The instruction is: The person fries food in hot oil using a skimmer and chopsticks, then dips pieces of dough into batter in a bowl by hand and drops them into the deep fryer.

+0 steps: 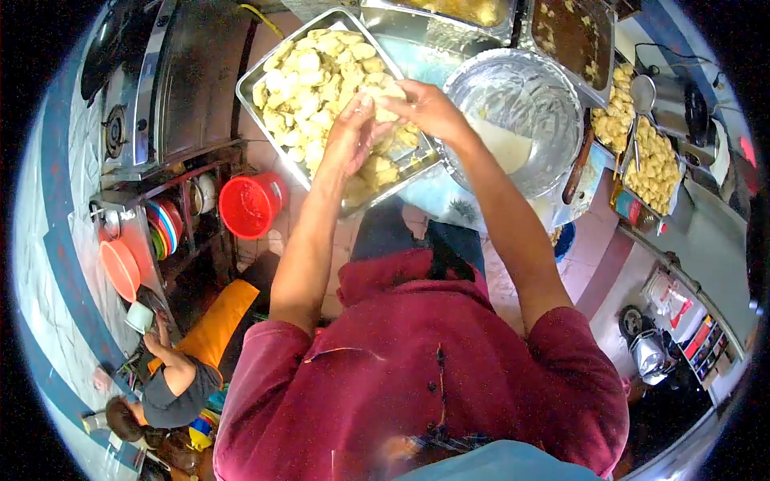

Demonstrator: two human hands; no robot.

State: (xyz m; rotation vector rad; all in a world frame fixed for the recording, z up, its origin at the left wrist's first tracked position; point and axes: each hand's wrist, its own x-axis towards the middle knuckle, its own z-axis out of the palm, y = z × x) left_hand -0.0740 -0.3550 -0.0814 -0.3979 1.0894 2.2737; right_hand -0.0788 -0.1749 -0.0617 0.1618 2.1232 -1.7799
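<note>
Over a metal tray (255,111) heaped with pale yellow, dough-like pieces (309,76), both my hands are raised close together. My left hand (351,132) is closed, its fingertips on a pale dough piece (387,100). From the other side my right hand (433,111) grips the same piece between thumb and fingers. Part of the piece is hidden behind the fingers. Right of the tray stands a large metal bowl (553,92), its inside smeared white, with a cream-coloured flat thing (504,144) lying in it.
Two more trays, one brown inside (569,40), stand behind the bowl. Yellowish pieces (654,164) fill a container at the right, near a ladle (642,96). A red bucket (250,207) is on the floor at left. Another person (172,389) holds a pale cup (139,317) at lower left.
</note>
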